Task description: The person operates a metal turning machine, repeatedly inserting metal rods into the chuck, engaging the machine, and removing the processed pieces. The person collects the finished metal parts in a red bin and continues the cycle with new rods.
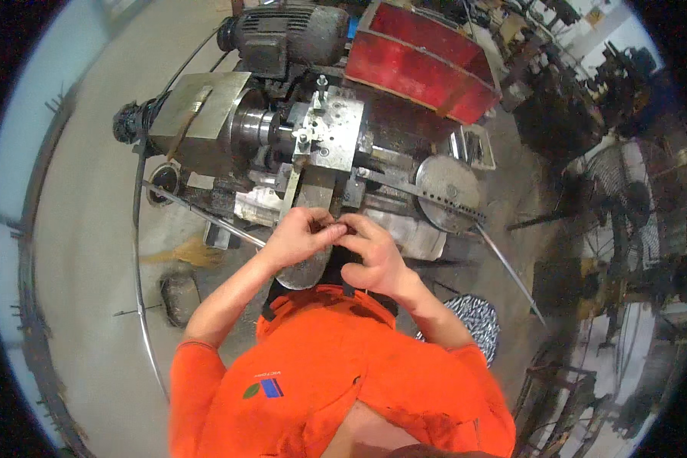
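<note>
Both hands meet at the near side of a small lathe-like machine, in front of my orange top. My left hand (301, 235) is closed, its thumb and fingers pinched together. Against its fingertips, my right hand (375, 256) is closed in a pinch too. Whatever lies between the fingers is too small and hidden to name. Under the hands a long, round-ended metal tray (304, 272) juts towards me. Just beyond stands a metal tool plate (343, 131) with bolted clamps, facing the machine's round spindle (253, 127).
A red metal bin (424, 65) and a ribbed motor (294, 37) sit behind the machine. A brush (194, 114) lies on its cover plate. To the right are a round disc (449, 195), a perforated bar (404, 185) and a slanting rod (511, 273). Small shiny metal pieces (475, 324) are heaped by my right elbow.
</note>
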The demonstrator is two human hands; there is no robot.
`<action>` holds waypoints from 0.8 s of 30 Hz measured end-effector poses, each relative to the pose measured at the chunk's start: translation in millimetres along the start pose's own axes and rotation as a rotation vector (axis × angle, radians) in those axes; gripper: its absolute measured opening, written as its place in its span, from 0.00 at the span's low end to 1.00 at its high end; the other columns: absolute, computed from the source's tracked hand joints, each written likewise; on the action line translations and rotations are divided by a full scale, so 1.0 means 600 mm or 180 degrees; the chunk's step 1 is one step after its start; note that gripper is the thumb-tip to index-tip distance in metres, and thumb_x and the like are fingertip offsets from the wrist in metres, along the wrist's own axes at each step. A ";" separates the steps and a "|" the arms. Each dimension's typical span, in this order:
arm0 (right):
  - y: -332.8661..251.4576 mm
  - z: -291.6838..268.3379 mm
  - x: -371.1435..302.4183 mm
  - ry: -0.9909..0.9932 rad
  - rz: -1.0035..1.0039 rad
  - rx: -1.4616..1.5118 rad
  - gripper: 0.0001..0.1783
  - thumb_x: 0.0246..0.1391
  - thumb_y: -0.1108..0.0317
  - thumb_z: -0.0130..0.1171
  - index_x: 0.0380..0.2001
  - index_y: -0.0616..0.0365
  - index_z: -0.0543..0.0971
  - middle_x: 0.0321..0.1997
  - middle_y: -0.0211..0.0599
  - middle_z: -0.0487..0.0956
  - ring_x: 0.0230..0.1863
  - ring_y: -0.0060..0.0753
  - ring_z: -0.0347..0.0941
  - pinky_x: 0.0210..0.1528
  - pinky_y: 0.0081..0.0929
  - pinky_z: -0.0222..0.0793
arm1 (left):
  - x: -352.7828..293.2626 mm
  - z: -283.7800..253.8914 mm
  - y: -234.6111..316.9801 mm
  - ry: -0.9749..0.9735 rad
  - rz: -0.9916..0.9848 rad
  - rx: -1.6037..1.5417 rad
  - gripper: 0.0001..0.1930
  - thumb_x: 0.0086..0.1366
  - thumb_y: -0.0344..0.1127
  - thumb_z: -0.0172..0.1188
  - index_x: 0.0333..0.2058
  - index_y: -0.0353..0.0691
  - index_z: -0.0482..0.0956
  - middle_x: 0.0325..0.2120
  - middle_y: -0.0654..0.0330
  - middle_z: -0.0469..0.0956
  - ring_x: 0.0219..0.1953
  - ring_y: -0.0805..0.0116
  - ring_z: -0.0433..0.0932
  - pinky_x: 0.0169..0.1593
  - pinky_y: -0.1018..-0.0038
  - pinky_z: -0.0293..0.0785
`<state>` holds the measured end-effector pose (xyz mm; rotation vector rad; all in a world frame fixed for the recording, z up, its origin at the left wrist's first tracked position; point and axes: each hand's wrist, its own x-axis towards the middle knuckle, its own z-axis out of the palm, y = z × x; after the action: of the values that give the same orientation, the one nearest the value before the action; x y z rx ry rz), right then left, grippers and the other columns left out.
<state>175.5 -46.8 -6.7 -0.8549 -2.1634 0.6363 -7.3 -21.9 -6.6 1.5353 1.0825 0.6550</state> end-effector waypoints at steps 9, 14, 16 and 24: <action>0.000 -0.001 0.063 -0.0432 -0.0329 -0.0610 0.17 0.24 0.66 0.55 0.25 0.59 0.77 0.37 0.44 0.74 0.33 0.47 0.69 0.36 0.36 0.68 | 0.000 -0.046 -0.004 -0.0024 0.0102 -0.0134 0.15 0.58 0.41 0.56 0.23 0.33 0.75 0.13 0.65 0.71 0.17 0.79 0.70 0.21 0.79 0.65; 0.005 -0.007 0.150 -0.0667 -0.0441 -0.1104 0.17 0.24 0.67 0.57 0.26 0.57 0.80 0.41 0.45 0.75 0.36 0.46 0.71 0.37 0.35 0.70 | -0.073 -0.168 -0.009 0.1062 -0.0018 0.0240 0.13 0.59 0.39 0.54 0.23 0.35 0.75 0.13 0.66 0.71 0.18 0.79 0.70 0.22 0.77 0.66; 0.029 0.004 0.198 -0.0526 -0.0438 -0.1131 0.17 0.23 0.62 0.57 0.24 0.56 0.80 0.37 0.41 0.76 0.38 0.45 0.68 0.39 0.36 0.67 | -0.123 -0.233 -0.035 0.1724 -0.0259 0.0458 0.13 0.58 0.38 0.55 0.23 0.33 0.75 0.14 0.65 0.71 0.19 0.78 0.71 0.23 0.76 0.66; 0.131 0.085 0.351 -0.1199 0.0709 -0.2128 0.15 0.25 0.62 0.55 0.22 0.54 0.82 0.28 0.42 0.78 0.35 0.47 0.72 0.40 0.35 0.68 | -0.382 -0.375 -0.159 0.2919 -0.1529 0.3375 0.12 0.56 0.39 0.55 0.35 0.37 0.74 0.22 0.51 0.75 0.25 0.56 0.75 0.30 0.66 0.69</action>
<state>55.7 150.1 2.5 -1.4301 -2.7004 0.1647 -325.6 -125.1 -8.7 1.6951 2.7070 0.4339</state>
